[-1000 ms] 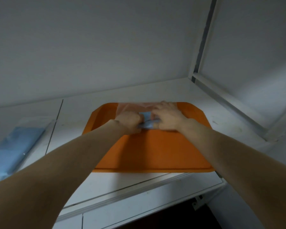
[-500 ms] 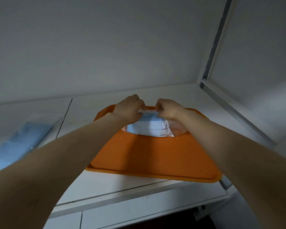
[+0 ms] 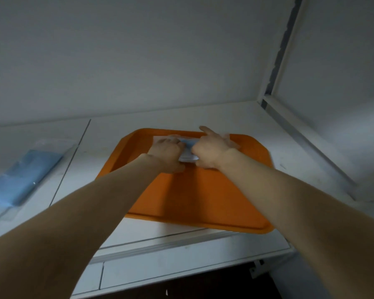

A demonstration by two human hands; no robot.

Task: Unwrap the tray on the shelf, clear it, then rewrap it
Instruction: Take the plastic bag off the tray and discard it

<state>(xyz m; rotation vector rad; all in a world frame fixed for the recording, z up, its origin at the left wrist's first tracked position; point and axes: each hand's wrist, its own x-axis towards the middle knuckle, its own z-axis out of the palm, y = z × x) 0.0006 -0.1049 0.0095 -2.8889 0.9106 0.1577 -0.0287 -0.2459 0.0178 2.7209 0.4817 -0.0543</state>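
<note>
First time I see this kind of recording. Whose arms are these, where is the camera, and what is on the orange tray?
No machine here: a person works with bare hands. The single camera sits on their head, looking forward and down, so both arms reach in from below. An orange tray lies on a white shelf. At its far end the left hand and the right hand both hold a small blue-and-white packet, seemingly in clear wrap. To the left on the shelf lies a blue folded item in a clear bag.
</note>
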